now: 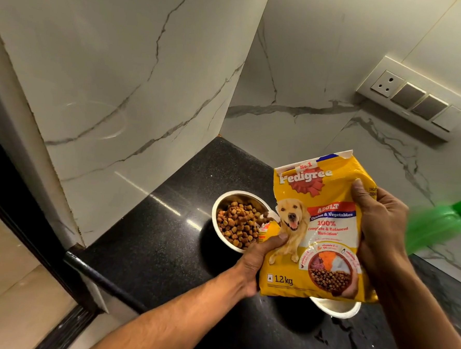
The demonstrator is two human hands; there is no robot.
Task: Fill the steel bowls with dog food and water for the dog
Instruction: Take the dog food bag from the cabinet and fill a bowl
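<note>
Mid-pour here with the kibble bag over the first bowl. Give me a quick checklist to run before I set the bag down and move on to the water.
1. Grip on bag: left hand and right hand both hold it. Ok.
2. Kibble bowl level: kibble heaped well up inside. Ok, likely enough.
3. Pour stopped: pieces show at the bag's lower corner over the bowl. Not ok yet.
4. Spilled kibble on counter: none visible beside the bowl. Ok.
5. Second bowl: mostly hidden under the bag; contents cannot tell.
6. Water source: green bottle at right is blurred; cap looks on, fill level cannot tell.
</note>
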